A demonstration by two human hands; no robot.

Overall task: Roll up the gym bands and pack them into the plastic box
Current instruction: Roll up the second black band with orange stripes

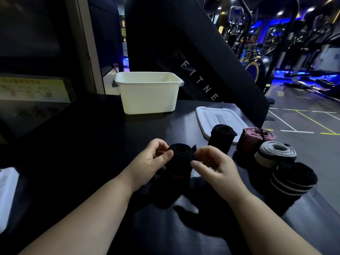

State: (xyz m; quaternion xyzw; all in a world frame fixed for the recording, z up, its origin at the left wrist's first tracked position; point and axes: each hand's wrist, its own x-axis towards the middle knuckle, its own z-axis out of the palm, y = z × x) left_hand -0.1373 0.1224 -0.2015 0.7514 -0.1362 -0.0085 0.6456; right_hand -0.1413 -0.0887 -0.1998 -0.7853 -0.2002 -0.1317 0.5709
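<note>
Gym band (pixel 181 159), the black one, is sitting right between both hands, stood on end so you can see the spiral on top. The left hand (pixel 152 162) has its fingers curled round the left side with the thumb up by the top edge. The right hand (pixel 215 166) is pinching the right side, where a little loose corner of the band pokes up. Below the hands it's too dark to tell how much of the band is hanging loose.

Off to the right there's a cluster of finished rolls, all upright. A black roll (pixel 221 138) stands at the near edge of the lid (pixel 219 116), with a maroon roll (pixel 252 138) beside it. Closer to me are a grey-and-white roll (pixel 275 153) and a striped black roll (pixel 292 177). Those last two sit pretty close to the right edge of the table (pixel 92 144), which runs off diagonally there.

The plastic box (pixel 149 96) is well apart from the hands, at the far edge of the table, top open. There's a bare stretch of dark tabletop between it and the hands, and the lid lies flat to its right. A white object (pixel 7 190) pokes in at the left side. A slanted black panel (pixel 202 61) rises right behind the box, with gym machines (pixel 257 67) further back.
</note>
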